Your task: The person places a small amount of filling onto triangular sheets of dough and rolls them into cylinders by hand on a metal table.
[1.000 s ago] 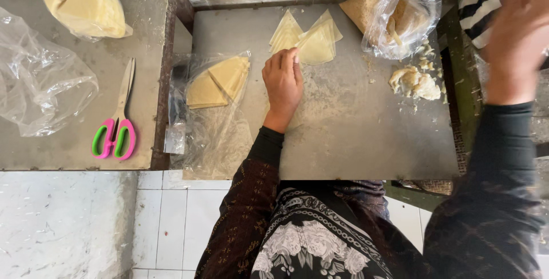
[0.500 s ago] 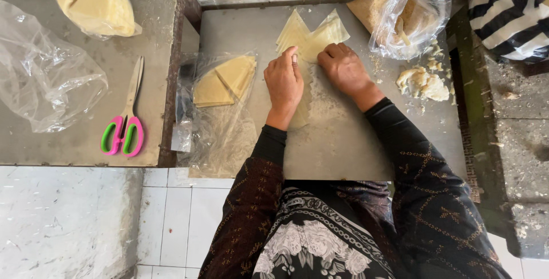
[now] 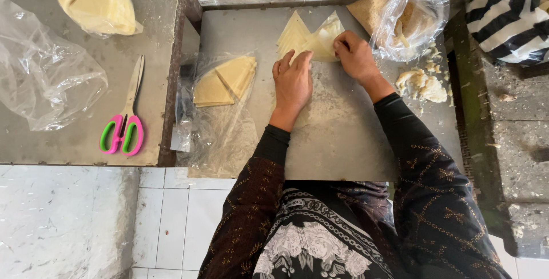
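— How were the hands placed?

— Both forearms, in dark patterned sleeves, reached forward over the grey worktop (image 3: 343, 136). The left hand (image 3: 293, 82) lay palm down and nearly flat, fingers together and pointing away from the person, fingertips resting on the near edge of the pale dough sheets (image 3: 309, 38). It pressed rather than gripped; nothing was closed inside it.

— And the right hand?

— The right hand (image 3: 355, 56) came in from the right, wrist bent, fingers curled onto the right side of the same sheets. It looked like a pinch on the top sheet, though whether the fingers truly held it I could not tell.

— Where did the sheets lie, and how were they turned?

— Towards the far middle of the worktop, just ahead of both hands. They were thin triangular pieces fanned in a small stack, one pointed corner aimed away from the person, the long run of the stack lying left to right.

— What lay about them?

— A clear bag of folded yellow triangles (image 3: 223, 82) sat left of the left hand, a plastic bag of filling (image 3: 414, 19) stood just right of the right hand, and dough crumbs (image 3: 423, 84) lay near it. Pink and green scissors (image 3: 123, 127) rested on the neighbouring surface, well apart.
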